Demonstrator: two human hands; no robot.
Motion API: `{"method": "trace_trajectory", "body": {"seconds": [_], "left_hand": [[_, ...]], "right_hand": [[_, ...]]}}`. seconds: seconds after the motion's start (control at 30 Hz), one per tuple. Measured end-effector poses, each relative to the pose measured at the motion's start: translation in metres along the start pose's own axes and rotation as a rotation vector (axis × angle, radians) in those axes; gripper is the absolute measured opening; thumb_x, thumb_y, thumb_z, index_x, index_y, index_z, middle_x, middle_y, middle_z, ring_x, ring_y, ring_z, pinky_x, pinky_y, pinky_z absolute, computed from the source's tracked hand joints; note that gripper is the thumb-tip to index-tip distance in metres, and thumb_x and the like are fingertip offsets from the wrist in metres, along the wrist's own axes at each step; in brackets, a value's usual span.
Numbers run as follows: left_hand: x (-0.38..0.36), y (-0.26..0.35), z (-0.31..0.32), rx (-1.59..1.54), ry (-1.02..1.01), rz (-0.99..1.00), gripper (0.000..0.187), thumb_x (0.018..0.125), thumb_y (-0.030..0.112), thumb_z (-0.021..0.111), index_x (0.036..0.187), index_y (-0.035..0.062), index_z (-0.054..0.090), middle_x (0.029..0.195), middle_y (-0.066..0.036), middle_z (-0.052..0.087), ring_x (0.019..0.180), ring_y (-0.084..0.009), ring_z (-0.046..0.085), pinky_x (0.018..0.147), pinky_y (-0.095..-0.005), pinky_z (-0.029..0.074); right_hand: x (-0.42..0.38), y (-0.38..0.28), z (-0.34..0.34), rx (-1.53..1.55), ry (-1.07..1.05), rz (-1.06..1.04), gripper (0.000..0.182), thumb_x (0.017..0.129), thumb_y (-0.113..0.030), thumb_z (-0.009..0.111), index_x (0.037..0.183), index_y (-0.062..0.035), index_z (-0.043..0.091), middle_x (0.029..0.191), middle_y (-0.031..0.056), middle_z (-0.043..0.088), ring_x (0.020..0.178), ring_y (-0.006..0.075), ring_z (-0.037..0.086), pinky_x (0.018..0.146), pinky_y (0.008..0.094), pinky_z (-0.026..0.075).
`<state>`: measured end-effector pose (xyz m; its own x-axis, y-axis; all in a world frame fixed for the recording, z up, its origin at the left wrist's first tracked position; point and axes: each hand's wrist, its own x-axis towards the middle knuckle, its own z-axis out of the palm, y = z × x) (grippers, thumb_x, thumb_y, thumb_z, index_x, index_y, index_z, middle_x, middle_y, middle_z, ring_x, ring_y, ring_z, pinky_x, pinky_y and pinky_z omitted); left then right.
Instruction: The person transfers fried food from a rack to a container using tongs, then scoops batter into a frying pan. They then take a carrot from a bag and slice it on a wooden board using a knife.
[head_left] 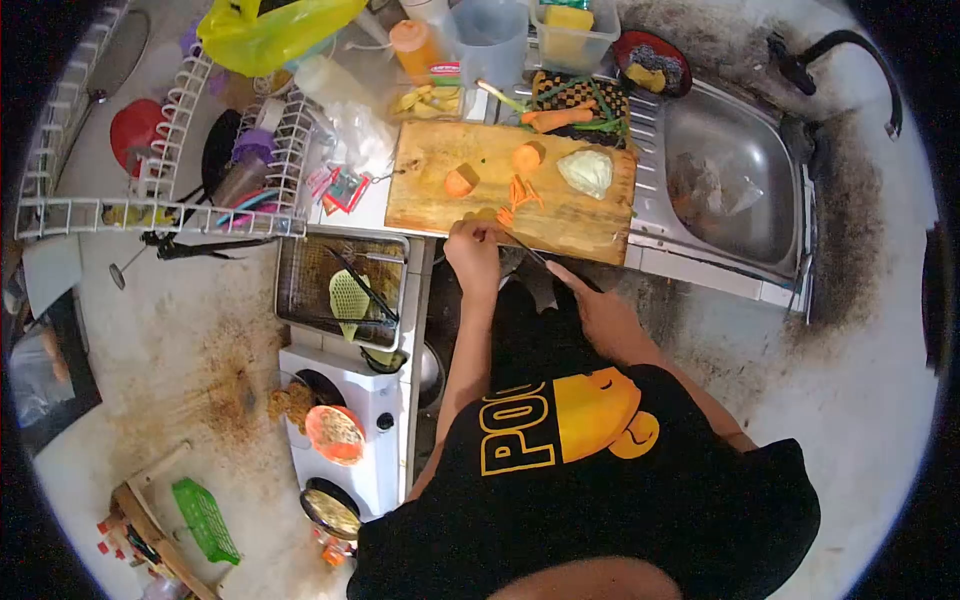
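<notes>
My right hand (592, 305) is wrapped round the handle of a knife (530, 252), its blade pointing up and left over the front edge of a wooden cutting board (420, 200). My left hand (472, 250) is at that same edge, fingers pinched together close to the knife tip; what they hold, if anything, I cannot make out. Thin carrot strips (524, 192) lie just beyond the blade. Two carrot chunks (460, 181) rest farther back on the board, and a pale green cabbage piece (585, 174) sits at its right.
Whole carrots (560, 120) and green stalks lie behind the board. To the right is a metal sink (735, 235). A fryer basket (300, 262) with a green slotted spoon (349, 298) and a white stove (365, 400) are at left, below a white dish rack (180, 205).
</notes>
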<state>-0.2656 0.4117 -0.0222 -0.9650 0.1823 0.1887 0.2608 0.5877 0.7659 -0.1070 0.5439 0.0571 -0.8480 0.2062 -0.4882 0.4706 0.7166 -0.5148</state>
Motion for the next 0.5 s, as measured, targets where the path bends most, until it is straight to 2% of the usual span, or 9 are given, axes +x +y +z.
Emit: {"method": "trace_trajectory", "body": {"seconds": [0.07,0.1,0.23,0.27,0.37,0.4,0.5], "left_hand": [[-0.003,0.002,0.001,-0.003,0.0,-0.028,0.007,0.071,-0.002,0.069,0.077,-0.0032,0.067,0.073,-0.016,0.06,0.066,-0.0302,0.062,0.06,-0.0369,0.048],[-0.005,0.005,0.0,0.005,0.0,-0.025,0.008,0.071,-0.002,0.069,0.078,-0.0033,0.067,0.075,-0.017,0.06,0.066,-0.0302,0.062,0.061,-0.0372,0.048],[-0.003,0.007,-0.002,0.013,-0.015,0.018,0.009,0.073,-0.002,0.069,0.081,-0.0041,0.067,0.077,-0.017,0.06,0.069,-0.0289,0.064,0.063,-0.0372,0.05],[-0.002,0.005,-0.001,-0.038,-0.058,0.035,0.016,0.073,-0.003,0.068,0.089,-0.0045,0.067,0.078,-0.016,0.059,0.072,-0.0281,0.065,0.065,-0.0364,0.051],[0.0,0.02,0.007,-0.04,-0.118,0.076,0.023,0.073,-0.006,0.067,0.096,-0.0041,0.065,0.084,-0.016,0.06,0.073,-0.0278,0.066,0.065,-0.0355,0.052],[0.002,0.023,0.01,-0.059,-0.157,0.072,0.031,0.073,-0.007,0.067,0.103,-0.0037,0.064,0.091,-0.016,0.059,0.074,-0.0274,0.065,0.067,-0.0358,0.052],[0.008,0.02,0.028,-0.138,-0.089,0.123,0.033,0.073,-0.008,0.066,0.105,-0.0042,0.063,0.092,-0.017,0.058,0.077,-0.0269,0.064,0.069,-0.0353,0.053]], "right_hand": [[-0.008,0.004,-0.004,-0.018,-0.07,0.004,0.068,0.091,-0.009,0.046,0.146,-0.0397,0.02,0.075,0.0261,0.062,0.07,0.0426,0.063,0.066,0.0538,0.052],[-0.008,0.008,-0.004,-0.011,-0.063,0.01,0.068,0.091,-0.009,0.046,0.146,-0.0397,0.02,0.075,0.0261,0.062,0.07,0.0426,0.063,0.066,0.0538,0.052],[0.005,0.019,0.0,0.098,0.125,-0.141,0.06,0.093,-0.014,0.045,0.145,-0.0379,0.025,0.076,0.0248,0.063,0.071,0.0422,0.063,0.067,0.0532,0.052],[0.006,0.022,0.001,0.126,0.203,-0.18,0.057,0.094,-0.015,0.045,0.144,-0.0375,0.028,0.076,0.0245,0.062,0.071,0.0421,0.063,0.067,0.0531,0.051],[0.013,0.031,0.005,0.057,0.304,-0.146,0.053,0.095,-0.017,0.045,0.142,-0.0368,0.034,0.074,0.0241,0.062,0.071,0.0418,0.063,0.066,0.0528,0.051],[0.011,0.031,0.001,0.058,0.313,-0.146,0.053,0.095,-0.017,0.045,0.142,-0.0368,0.034,0.074,0.0241,0.062,0.071,0.0418,0.063,0.066,0.0528,0.051],[0.005,0.031,-0.006,0.114,0.354,-0.123,0.05,0.095,-0.02,0.047,0.141,-0.0364,0.037,0.072,0.0241,0.06,0.07,0.0414,0.062,0.065,0.0515,0.051]]}}
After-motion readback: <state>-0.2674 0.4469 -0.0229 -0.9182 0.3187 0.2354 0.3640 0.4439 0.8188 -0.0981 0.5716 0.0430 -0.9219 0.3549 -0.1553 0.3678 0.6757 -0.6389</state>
